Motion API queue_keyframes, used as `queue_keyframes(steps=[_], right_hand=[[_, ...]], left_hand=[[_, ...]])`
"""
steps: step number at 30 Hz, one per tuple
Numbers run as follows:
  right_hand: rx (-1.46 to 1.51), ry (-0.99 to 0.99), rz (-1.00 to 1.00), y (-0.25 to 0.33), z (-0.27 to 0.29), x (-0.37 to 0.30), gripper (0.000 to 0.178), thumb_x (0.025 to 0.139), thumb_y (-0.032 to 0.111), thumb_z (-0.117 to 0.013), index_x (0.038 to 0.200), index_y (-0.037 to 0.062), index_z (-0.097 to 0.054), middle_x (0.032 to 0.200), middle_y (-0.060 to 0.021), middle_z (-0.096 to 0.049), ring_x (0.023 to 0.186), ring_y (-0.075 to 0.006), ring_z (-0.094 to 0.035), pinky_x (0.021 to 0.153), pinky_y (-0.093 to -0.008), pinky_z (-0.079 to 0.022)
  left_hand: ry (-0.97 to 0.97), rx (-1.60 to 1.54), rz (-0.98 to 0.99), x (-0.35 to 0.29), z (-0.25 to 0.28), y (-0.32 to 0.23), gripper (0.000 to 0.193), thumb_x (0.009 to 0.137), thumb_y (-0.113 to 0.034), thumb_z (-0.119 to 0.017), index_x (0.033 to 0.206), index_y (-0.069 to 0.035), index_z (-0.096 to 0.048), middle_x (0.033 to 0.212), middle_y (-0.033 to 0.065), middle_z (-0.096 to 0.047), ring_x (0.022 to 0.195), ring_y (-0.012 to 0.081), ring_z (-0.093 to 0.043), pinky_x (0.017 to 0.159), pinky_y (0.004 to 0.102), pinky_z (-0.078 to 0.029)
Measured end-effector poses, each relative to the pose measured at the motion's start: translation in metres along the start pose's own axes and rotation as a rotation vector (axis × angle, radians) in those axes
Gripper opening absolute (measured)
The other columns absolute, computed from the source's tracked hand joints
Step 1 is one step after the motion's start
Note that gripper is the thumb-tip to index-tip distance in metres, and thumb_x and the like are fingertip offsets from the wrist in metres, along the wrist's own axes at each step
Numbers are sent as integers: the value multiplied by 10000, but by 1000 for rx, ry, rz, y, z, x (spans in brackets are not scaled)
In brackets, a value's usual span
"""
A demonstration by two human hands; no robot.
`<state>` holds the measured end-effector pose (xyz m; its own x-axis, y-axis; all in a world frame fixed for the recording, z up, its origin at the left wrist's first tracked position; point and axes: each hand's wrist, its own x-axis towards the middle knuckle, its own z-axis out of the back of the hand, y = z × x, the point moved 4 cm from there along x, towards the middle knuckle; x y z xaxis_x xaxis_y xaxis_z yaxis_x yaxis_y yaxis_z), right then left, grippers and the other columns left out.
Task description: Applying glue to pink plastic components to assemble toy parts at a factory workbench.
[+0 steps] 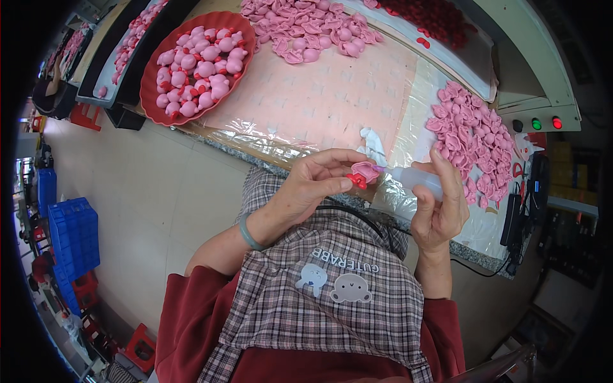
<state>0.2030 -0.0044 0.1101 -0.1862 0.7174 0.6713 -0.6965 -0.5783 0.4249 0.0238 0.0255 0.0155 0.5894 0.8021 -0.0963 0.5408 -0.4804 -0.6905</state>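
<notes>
Just right of the frame's centre, I watch the left hand (313, 182) pinch a scalloped pink piece (366, 170) between thumb and fingertips. A glossy red bow (356, 181) sits against its lower edge; the thumb covers part of it, so I can't tell whether the two are joined. The right hand (444, 204), fingers curled, grips a translucent squeeze bottle (415, 180) that points left. Its purple nozzle (379, 169) meets the piece's right edge in my view, but I can't make out actual contact. Fingers hide the bottle's base.

Behind them lies a crumpled white tissue (370, 140). At upper left, a red bowl (148, 96) holds pink figures (205, 69) with red parts, heaped too closely to separate. The dark red heap (434, 22) at the top edge is cut off and blurred.
</notes>
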Motion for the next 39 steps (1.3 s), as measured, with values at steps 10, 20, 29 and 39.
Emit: queue_keyframes(steps=[10, 20, 29, 39], right_hand=[[-36, 4, 57, 1, 3, -2, 399, 956, 178, -601, 1248, -85, -529, 1066, -202, -661, 761, -270, -674, 657, -336, -541], [-115, -17, 113, 4, -1, -3, 439, 902, 223, -662, 1248, -25, -556, 978, -138, -698, 715, -250, -667, 559, -315, -529], [-135, -5, 109, 3, -3, -2, 438, 898, 205, -669, 1248, -31, -554, 993, -138, -696, 714, -251, -663, 564, -313, -528], [-77, -7, 44, 0, 3, -6, 393, 948, 183, -614, 1234, -78, -546, 1027, -196, -665, 778, -290, -677, 655, -352, -540]], left_hand=[[-8, 8, -18, 0, 3, 0, 416, 877, 0, -628, 1279, 39, -528, 1237, 147, -614, 1149, 202, -600, 996, 328, -485], [-43, 35, -87, 0, 5, -2, 426, 869, 13, -630, 1279, 36, -520, 1237, 178, -611, 1156, 239, -606, 1007, 359, -484], [-64, 31, -95, 0, 5, -4, 433, 860, 7, -648, 1271, 33, -516, 1222, 169, -613, 1148, 225, -610, 1005, 338, -490], [-89, 13, -100, 1, 5, -5, 434, 858, 0, -652, 1271, 20, -521, 1234, 161, -605, 1144, 217, -605, 1006, 352, -495]])
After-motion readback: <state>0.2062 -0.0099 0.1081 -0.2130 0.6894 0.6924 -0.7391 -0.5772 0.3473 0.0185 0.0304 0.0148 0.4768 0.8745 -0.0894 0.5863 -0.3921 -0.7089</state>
